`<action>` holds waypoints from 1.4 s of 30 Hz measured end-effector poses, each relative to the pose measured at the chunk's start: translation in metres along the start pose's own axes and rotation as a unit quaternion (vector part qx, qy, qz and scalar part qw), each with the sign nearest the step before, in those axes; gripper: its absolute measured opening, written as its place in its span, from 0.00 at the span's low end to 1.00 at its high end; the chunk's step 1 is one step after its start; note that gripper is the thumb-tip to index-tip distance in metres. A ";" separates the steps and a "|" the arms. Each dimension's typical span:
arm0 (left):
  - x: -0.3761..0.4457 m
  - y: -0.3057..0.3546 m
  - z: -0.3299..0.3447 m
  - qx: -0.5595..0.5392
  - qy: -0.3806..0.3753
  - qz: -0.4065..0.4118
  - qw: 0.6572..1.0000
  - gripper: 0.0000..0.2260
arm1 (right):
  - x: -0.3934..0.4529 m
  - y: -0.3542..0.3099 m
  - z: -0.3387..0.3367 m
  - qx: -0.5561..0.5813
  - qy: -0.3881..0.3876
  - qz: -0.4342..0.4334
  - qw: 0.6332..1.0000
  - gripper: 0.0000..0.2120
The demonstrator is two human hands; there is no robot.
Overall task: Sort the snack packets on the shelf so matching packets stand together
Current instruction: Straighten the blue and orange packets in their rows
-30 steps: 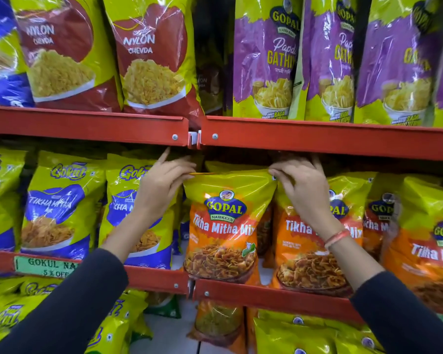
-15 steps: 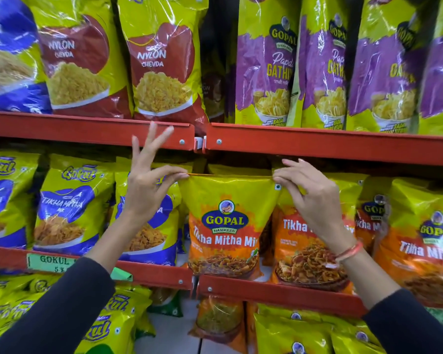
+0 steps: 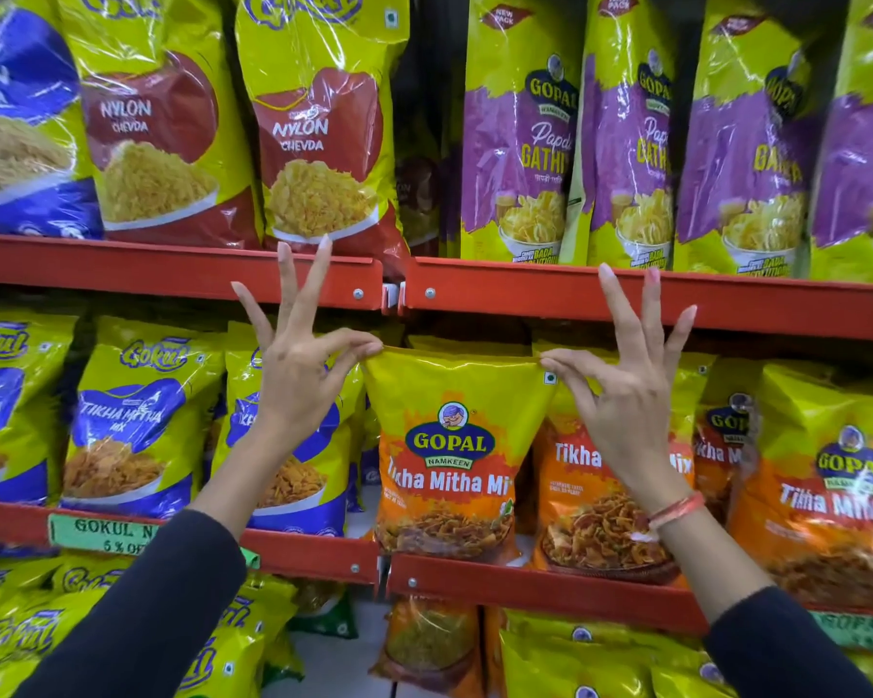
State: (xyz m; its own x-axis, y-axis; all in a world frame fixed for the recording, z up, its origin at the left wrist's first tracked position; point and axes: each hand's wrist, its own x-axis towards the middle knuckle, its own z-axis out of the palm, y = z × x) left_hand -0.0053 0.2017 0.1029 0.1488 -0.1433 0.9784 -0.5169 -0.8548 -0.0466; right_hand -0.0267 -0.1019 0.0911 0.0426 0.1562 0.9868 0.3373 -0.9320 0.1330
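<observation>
**Orange-and-yellow packet pinched at both top corners**

Held upright on the middle shelf [image 3: 540, 591], the Gopal Tikha Mitha Mix packet [image 3: 449, 445]. Left hand [image 3: 298, 380]: thumb and forefinger closed on the top left corner, other three fingers fanned upward. Right hand [image 3: 626, 390]: same pinch on the top right corner. Behind the left hand, blue-and-yellow Gokul packets [image 3: 132, 420]. Behind and beyond the right hand, matching orange packets [image 3: 827, 486]. Above both hands, purple Gathiya packets [image 3: 520, 143] and red Nylon Chevda packets [image 3: 318, 143].

Red metal shelving [image 3: 626, 299], green price label [image 3: 107, 534], pale floor [image 3: 333, 662]
</observation>
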 end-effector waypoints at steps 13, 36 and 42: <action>-0.112 0.059 0.054 0.166 -0.005 0.062 0.984 0.29 | -0.086 -0.069 0.037 -0.111 -0.069 -0.015 0.991 0.36; -0.103 0.058 0.087 0.085 -0.157 -0.018 0.984 0.27 | -0.101 -0.060 0.066 -0.047 -0.168 -0.003 0.985 0.30; -0.062 0.093 0.092 0.034 -0.053 0.014 0.998 0.23 | -0.063 0.013 0.005 0.008 0.022 0.101 0.995 0.23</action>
State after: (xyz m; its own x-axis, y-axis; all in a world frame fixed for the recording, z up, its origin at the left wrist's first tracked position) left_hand 0.0151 0.0852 0.0190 0.2241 -0.2167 0.9502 -0.4635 -0.8813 -0.0917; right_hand -0.0204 -0.1219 0.0306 0.0707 -0.0480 0.9963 0.3407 -0.9376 -0.0693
